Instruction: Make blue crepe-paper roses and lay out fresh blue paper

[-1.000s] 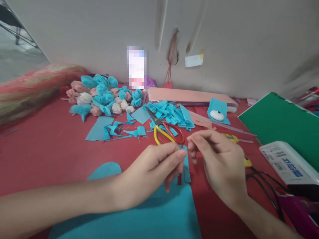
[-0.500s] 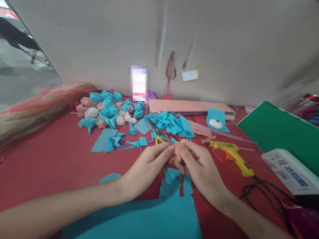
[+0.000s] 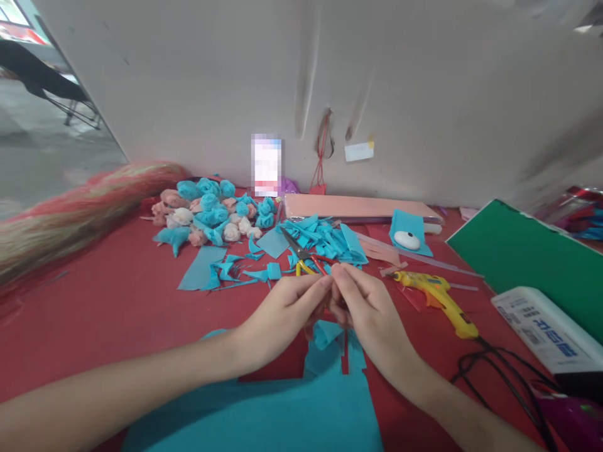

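My left hand (image 3: 294, 304) and my right hand (image 3: 365, 301) meet over the middle of the table, thumbs and fingertips pinched together. Whatever sits between them is too small or too hidden to make out. Just below the fingers is a curled piece of blue crepe paper (image 3: 326, 334); I cannot tell whether it touches them. A large blue crepe paper sheet (image 3: 264, 411) lies under my forearms. Past the fingertips rest scissors with red handles (image 3: 301, 251) and a yellow-handled tool (image 3: 305, 269), both partly hidden by my hands.
Blue, pink and white paper flowers (image 3: 210, 210) are heaped at the back left. Cut blue strips (image 3: 320, 235) lie mid-table. On the right are a yellow glue gun (image 3: 440, 295) with a black cord (image 3: 509, 358), a green board (image 3: 527, 263) and a white box (image 3: 541, 326).
The view has tilted slightly, so the background sits a little lower in the picture. My hands stay pinched together in nearly the same place.
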A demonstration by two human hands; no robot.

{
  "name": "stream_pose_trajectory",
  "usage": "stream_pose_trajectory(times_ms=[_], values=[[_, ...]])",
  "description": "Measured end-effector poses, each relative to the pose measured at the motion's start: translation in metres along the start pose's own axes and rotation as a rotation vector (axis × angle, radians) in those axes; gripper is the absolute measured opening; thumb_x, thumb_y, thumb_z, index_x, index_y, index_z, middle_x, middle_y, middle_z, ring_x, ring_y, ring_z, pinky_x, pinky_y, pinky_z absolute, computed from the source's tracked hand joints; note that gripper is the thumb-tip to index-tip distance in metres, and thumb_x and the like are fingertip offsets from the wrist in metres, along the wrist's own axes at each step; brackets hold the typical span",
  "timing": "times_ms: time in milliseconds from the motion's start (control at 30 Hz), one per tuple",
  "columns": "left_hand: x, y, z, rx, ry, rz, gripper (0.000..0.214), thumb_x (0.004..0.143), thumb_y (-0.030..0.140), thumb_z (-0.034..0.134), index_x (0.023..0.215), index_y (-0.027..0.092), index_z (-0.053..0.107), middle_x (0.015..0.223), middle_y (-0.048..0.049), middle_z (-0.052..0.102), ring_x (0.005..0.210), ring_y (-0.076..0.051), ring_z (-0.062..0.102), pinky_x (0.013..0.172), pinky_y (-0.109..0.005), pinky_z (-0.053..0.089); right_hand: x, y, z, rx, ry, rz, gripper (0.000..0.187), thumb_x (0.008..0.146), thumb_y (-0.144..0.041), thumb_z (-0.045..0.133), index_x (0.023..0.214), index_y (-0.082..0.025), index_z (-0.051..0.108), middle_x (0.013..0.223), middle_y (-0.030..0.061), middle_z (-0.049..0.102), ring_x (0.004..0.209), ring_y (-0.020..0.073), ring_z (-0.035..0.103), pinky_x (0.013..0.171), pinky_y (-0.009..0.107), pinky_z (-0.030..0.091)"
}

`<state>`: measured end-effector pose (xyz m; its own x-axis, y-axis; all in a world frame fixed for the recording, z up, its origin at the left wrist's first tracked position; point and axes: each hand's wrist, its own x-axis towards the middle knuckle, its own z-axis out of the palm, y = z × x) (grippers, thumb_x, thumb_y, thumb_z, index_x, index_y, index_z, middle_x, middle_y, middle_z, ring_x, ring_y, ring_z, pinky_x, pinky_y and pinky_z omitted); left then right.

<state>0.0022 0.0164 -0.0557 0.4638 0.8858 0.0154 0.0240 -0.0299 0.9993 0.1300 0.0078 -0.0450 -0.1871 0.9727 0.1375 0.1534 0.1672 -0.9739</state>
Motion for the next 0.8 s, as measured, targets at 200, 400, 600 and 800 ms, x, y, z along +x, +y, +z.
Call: stream_pose_trajectory(times_ms=[200,400,600,800], values=[[-0.001,-0.001,0.0,0.029,0.025,-0.005,0.036,0.089,0.034,0.034,0.058,0.017,0.039,0.051,0.0051,0.035,0.046,-0.008,0.032,0.044,-0.02,0.028,0.0,0.002,0.001,-0.083,0.012,-0.052,0.034,0.087,-0.037,0.04,0.058,-0.02,0.035,0.048,-0.0065,0.032,0.042,0.0072,0.031,0.039,0.02,0.027],[0.001,-0.001,-0.001,0.045,0.071,0.001,0.037,0.088,0.035,0.034,0.056,0.017,0.037,0.052,0.0039,0.039,0.048,-0.009,0.038,0.048,-0.022,0.032,0.004,0.007,0.007,-0.195,0.093,-0.144,0.03,0.088,-0.031,0.04,0.06,-0.02,0.036,0.048,-0.0052,0.039,0.043,0.0084,0.039,0.042,0.021,0.028],[0.004,-0.001,-0.004,-0.018,0.097,0.045,0.034,0.087,0.036,0.035,0.059,0.017,0.037,0.054,0.0042,0.036,0.049,-0.008,0.038,0.047,-0.021,0.036,0.012,0.009,0.011,-0.149,0.134,-0.159,0.031,0.088,-0.034,0.039,0.06,-0.021,0.036,0.048,-0.0052,0.037,0.043,0.0086,0.037,0.041,0.02,0.032],[0.004,0.001,-0.005,-0.069,0.111,0.064,0.033,0.088,0.036,0.036,0.061,0.016,0.04,0.059,0.0033,0.039,0.052,-0.008,0.04,0.049,-0.02,0.041,0.024,0.013,-0.003,-0.063,0.173,-0.091,0.024,0.084,-0.036,0.046,0.073,-0.016,0.054,0.053,-0.0034,0.048,0.042,0.0068,0.036,0.039,0.02,0.03]])
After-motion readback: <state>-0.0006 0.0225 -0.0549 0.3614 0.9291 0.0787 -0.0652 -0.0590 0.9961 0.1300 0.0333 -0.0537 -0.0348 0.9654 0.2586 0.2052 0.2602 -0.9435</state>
